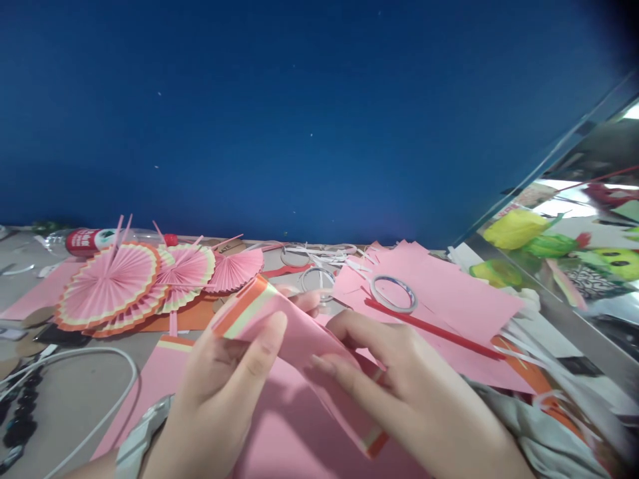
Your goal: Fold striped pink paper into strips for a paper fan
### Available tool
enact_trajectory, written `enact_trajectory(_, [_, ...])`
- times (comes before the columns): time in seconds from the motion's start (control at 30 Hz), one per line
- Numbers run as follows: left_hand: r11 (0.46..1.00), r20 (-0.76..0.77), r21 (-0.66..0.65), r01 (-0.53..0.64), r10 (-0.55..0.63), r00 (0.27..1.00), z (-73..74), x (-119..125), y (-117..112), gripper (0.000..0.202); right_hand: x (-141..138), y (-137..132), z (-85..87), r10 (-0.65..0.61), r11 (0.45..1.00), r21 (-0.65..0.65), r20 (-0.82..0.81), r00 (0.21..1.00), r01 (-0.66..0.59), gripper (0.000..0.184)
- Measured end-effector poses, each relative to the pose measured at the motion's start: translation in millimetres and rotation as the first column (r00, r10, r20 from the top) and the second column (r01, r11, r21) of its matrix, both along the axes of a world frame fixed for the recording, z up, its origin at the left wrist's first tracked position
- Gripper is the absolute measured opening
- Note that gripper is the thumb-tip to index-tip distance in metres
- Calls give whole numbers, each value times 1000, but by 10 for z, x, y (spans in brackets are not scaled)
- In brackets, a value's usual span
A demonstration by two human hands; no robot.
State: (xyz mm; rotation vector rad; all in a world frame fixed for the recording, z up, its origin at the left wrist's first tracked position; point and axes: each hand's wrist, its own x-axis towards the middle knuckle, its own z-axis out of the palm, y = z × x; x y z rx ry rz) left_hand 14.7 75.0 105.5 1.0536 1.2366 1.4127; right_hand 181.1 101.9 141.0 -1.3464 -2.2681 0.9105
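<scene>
1. Two hands share one paper [302, 336], pink with orange and pale bands at its ends, held up in front of the person and slanting down to the right.
2. The left hand [224, 376] grips it near the upper banded end, thumb on top, fingers behind; a pale band [142, 436] circles the wrist.
3. The right hand [394, 372] pinches it farther down, thumb on the near face and fingers curled at the far edge.
4. Below the hands, a larger pink sheet [279, 436] lies on the grey worktop [70, 402].
5. To the left, a white cable [107, 350] loops near some black beads [22, 412].
6. Beyond the right hand, a red strip [439, 330] and a tape roll [407, 309] lie on pink sheets.
7. Farther left, pleated pink fans [107, 283] overlap in a row.
8. A bottle [84, 241] lies on its side behind them.
9. At the back stands a blue panel [309, 120].
</scene>
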Motion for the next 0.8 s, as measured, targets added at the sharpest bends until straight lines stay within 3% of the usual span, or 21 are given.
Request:
enact_trajectory(0.2, [997, -118, -13, 74, -75, 990, 51, 4, 27, 8, -29, 1, -22, 9, 999, 40, 79, 997, -12, 25])
enact_trajectory(0.33, [999, -127, -32, 43, -46, 991, 31, 1, 45, 7, -52, -19, -12, 3, 996, 87, 85, 996, -10, 25])
enact_trajectory(0.57, [995, 166, -100, -28, 44, 985, -7, -14, 69, 27, -27, 22, 25, 69, 997, 32, 17, 997, -69, 26])
enact_trajectory(0.67, [993, 259, -115, -19, 49, 965, -9, -32, 86, 19, -21, 18, 11, 17, 999, 46, 46, 999, -19, 21])
enact_trajectory(0.8, [997, 299, -83, -11, 35, 954, 38, -31, 105, 7, 9, 14, 6, 43, 998, 39, 47, 998, -45, 26])
